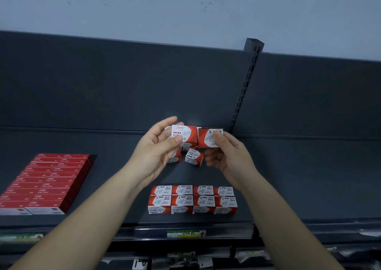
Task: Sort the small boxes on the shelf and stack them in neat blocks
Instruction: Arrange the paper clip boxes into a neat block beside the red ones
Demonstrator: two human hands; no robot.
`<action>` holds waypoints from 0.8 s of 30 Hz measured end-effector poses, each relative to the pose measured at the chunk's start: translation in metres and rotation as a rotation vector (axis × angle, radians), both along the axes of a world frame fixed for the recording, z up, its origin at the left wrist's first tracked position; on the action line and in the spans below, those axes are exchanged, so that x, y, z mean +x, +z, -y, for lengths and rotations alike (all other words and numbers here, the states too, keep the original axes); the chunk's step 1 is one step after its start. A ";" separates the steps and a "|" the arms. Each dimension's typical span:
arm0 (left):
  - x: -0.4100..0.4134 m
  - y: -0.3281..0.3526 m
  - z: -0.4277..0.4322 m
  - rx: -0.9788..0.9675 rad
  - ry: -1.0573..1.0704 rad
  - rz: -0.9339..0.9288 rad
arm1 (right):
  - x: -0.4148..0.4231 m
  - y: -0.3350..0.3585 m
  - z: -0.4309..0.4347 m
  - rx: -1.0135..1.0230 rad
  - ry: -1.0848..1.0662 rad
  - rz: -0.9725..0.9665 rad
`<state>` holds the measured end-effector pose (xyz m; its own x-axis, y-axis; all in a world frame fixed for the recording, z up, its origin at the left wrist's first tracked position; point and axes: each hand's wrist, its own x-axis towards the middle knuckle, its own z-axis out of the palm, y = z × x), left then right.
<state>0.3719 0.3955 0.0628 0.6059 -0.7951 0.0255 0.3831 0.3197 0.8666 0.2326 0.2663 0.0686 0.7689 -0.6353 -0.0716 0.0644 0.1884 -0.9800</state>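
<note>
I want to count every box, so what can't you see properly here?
Head view, loose red-and-white cardboard paper clip boxes: partly hidden behind the left hand, the right hand and the box each grips (left box, right box), so their number is unclear.
Head view, stack of flat red cardboard boxes: cut off by the left edge, print blurred.
Head view, green-and-yellow paper shelf label: too blurred to read.

- The left hand [158, 148] hides most of one loose paper clip box [177, 156].
- The flat red boxes [45, 181] run past the left edge, print unreadable.
- The shelf label [186, 233] has blurred writing.
</note>
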 end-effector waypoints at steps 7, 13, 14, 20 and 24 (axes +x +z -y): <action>-0.003 0.000 0.004 0.023 -0.016 -0.035 | -0.002 0.001 0.004 0.101 0.044 0.101; -0.001 0.001 0.004 -0.020 -0.005 -0.068 | -0.004 -0.001 0.006 0.191 0.045 0.181; -0.001 0.001 0.004 -0.030 0.001 -0.083 | -0.005 0.000 0.006 0.176 0.049 0.181; -0.001 -0.001 0.003 -0.028 0.003 -0.129 | -0.006 -0.006 0.009 0.141 0.014 0.153; 0.001 -0.004 0.002 -0.012 0.018 -0.127 | -0.005 -0.010 0.009 0.131 -0.017 0.146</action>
